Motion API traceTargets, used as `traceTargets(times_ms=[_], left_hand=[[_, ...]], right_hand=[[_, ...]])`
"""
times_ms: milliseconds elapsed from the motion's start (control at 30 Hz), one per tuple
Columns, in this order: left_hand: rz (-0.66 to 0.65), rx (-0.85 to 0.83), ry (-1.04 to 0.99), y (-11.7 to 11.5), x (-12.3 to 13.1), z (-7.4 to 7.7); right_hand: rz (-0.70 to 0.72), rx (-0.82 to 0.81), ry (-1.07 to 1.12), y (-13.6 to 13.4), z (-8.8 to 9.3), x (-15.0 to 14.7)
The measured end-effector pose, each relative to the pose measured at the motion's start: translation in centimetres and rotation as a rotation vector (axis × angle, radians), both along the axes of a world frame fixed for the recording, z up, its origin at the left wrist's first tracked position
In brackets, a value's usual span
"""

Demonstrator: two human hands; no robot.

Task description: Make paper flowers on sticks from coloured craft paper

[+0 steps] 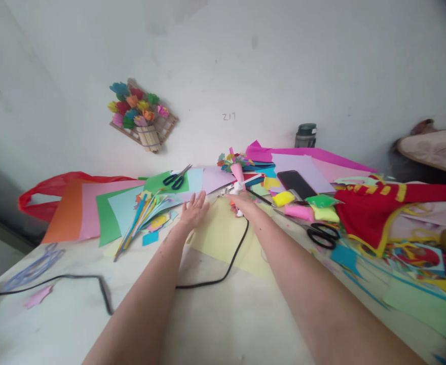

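Note:
My left hand is open, fingers spread, just over the left edge of a pale yellow sheet of paper. It holds nothing. My right hand is closed round a white glue gun with an orange part, over the back of that sheet. A black cord runs from below this hand across the paper. Just behind the glue gun stands a pink paper cone with small colourful paper pieces around its top. My fingers partly hide the glue gun.
Left are coloured sheets, paper strips and scissors. To the right lie a phone, clay packets, black-handled scissors and red cloth. A bottle stands by the wall; a flower decoration hangs there.

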State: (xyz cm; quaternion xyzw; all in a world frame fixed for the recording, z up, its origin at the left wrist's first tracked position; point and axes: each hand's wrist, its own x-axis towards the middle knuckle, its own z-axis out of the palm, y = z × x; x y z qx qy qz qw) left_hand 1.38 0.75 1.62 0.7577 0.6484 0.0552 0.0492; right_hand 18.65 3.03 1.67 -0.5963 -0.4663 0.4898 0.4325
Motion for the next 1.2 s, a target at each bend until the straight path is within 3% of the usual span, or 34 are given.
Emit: traceTargets(times_ms=[167, 300, 767, 1000, 1200], left_hand=[[0.117, -0.045, 0.100, -1.3, -1.8, -0.8], [0.220, -0.062, 0.058, -2.6, -2.4, -1.5], [0.191, -0.002, 0.086, -2.9, -2.7, -2.4], [0.196, -0.002, 0.098, -3.1, -2.6, -2.2], [0.211, -0.006, 0.071, -3.2, -2.4, -2.1]], right_hand=[[0.026, 0.004, 0.033, -0.6, 0.2, 0.2], [0.072, 0.023, 0.008, -1.0, 0.4, 0.3], [0.111, 0.012, -0.219, -0.6, 0.4, -0.1], [0.153, 0.019, -0.097, -1.1, 0.5, 0.4], [0.177, 0.013, -0.151, -1.5, 0.9, 0.3]])
